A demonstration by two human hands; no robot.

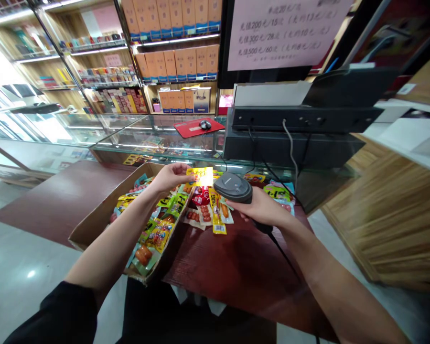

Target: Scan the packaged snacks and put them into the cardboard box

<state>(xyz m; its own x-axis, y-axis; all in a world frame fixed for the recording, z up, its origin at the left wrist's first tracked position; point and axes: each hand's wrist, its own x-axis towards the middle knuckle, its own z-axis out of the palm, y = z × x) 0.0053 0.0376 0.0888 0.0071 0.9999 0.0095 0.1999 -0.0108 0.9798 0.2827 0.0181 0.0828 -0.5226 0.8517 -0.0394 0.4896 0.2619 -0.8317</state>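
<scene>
Between its fingertips, my left hand [174, 177] pinches a small yellow snack packet [202, 177] above the right edge of a cardboard box [89, 227]. The box holds several green, yellow and clear snack packets [159, 234]. My right hand [261, 206] is wrapped round a dark grey barcode scanner [233, 187], whose head faces the yellow packet and nearly touches it. Below the scanner, a long yellow packet [218, 212], a red packet [201, 196] and clear sausage packets [205, 214] lie on the dark red table [229, 267].
Green and clear packets [280, 196] lie at the table's right. Behind stand a glass counter [129, 138], a red mat [189, 128] with a mouse [205, 124], and a black machine [290, 143] with hanging cables. The scanner's cord [284, 253] runs down to the right.
</scene>
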